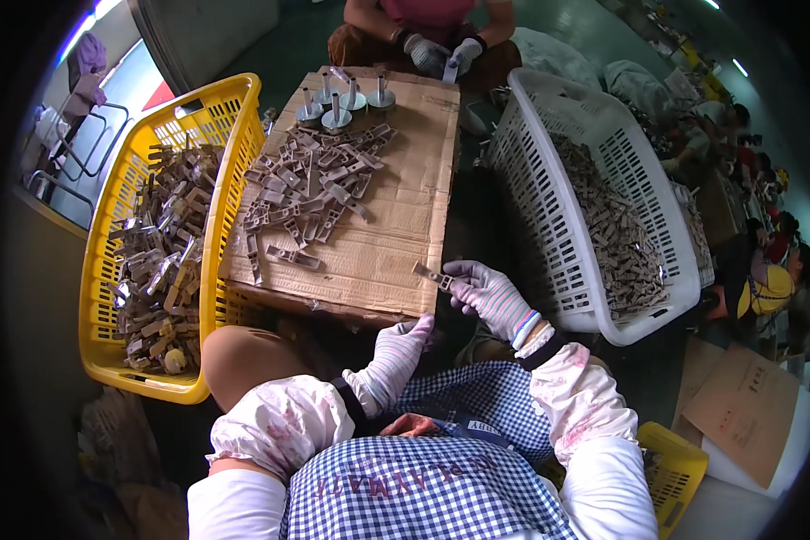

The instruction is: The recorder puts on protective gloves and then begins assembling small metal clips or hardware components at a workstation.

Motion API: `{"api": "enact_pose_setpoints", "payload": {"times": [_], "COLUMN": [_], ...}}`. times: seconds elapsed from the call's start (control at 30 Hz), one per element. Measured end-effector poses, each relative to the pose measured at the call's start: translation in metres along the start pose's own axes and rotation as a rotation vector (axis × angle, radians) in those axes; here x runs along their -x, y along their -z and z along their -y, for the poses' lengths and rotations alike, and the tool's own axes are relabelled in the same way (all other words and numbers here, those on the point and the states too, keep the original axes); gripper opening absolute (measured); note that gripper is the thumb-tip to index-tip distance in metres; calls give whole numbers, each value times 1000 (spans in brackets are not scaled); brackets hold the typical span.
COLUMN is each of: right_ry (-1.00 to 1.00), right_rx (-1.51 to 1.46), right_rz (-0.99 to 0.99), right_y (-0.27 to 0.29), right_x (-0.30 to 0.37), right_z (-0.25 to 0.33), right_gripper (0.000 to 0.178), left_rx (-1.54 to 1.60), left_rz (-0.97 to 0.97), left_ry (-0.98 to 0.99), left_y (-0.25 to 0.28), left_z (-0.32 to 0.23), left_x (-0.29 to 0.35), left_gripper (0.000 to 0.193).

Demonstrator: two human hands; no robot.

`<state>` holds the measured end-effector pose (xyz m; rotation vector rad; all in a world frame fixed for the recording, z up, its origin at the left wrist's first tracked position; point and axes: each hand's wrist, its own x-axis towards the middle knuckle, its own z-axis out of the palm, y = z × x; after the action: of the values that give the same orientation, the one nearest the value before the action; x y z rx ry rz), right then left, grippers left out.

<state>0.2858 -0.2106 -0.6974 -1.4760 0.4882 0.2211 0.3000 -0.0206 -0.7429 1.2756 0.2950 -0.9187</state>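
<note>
My right hand [495,299], in a striped glove, pinches a small brown-grey plastic clip-like part [434,275] over the near right corner of a cardboard-topped work surface [396,207]. Just below that corner is my left hand [396,355], also gloved; its fingers look drawn together by the edge, and whatever is in them is hidden. A loose pile of similar brown-grey parts [310,184] covers the left half of the cardboard. Beyond the pile stand several round metal discs with upright posts [337,117].
At the left a yellow basket [209,297] holds many such parts; a white basket [594,297] at the right holds more. Across the cardboard, a person's gloved hands [436,56] work. A smaller yellow basket [684,468] and a brown paper envelope [742,409] lie at lower right.
</note>
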Motion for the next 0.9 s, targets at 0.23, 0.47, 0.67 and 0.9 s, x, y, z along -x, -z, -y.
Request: {"api": "enact_pose_setpoints", "payload": {"times": [0.23, 0.47, 0.67, 0.9], "right_ry": [-118, -105, -70, -77], "right_rx": [83, 138, 237, 319], "right_rz": [-135, -140, -177, -175], "right_y": [12, 9, 9, 8], "right_x": [-10, -10, -16, -18], "right_z": [-17, -14, -23, -25], "right_gripper": [15, 15, 15, 16], "left_rx": [-40, -54, -61, -78], "left_rz": [-27, 34, 28, -13], "left_ry": [-77, -66, -58, -55], "left_y": [-4, 5, 4, 2], "left_z": [4, 11, 10, 7], "left_x": [-2, -10, -9, -6], "left_gripper": [30, 30, 31, 31]}}
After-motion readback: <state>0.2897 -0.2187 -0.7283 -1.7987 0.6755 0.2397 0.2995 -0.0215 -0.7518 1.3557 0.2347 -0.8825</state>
